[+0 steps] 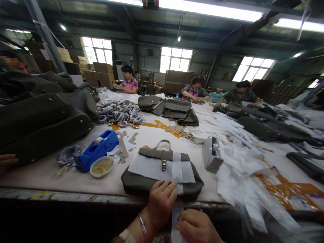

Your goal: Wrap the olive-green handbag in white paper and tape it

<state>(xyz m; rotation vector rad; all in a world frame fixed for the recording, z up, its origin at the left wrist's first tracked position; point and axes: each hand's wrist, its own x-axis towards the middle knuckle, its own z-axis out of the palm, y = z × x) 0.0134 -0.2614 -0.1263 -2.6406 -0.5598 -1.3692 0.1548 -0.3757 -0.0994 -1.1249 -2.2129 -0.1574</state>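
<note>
A dark olive handbag (154,185) lies on the worktable in front of me, with a gold turn-lock clasp (164,165) and a wrapped top handle (163,141). Under its flap sits a white sheet (148,168). A translucent white strip (177,168) runs down over the flap, sheet and bag front, then past the table edge. My left hand (162,197) rests with fingers laid flat on the bag's lower front, touching the strip's left side. Lower down, my right hand (197,226) has its fingers curled closed around the strip's hanging end.
Left of the bag are a blue tape dispenser (97,152), a white dish (101,167) and cardboard scraps (123,148). A grey dispenser (212,155) and a pile of white strips (243,175) lie right. Olive bags (45,125) are heaped left; several people work around the table.
</note>
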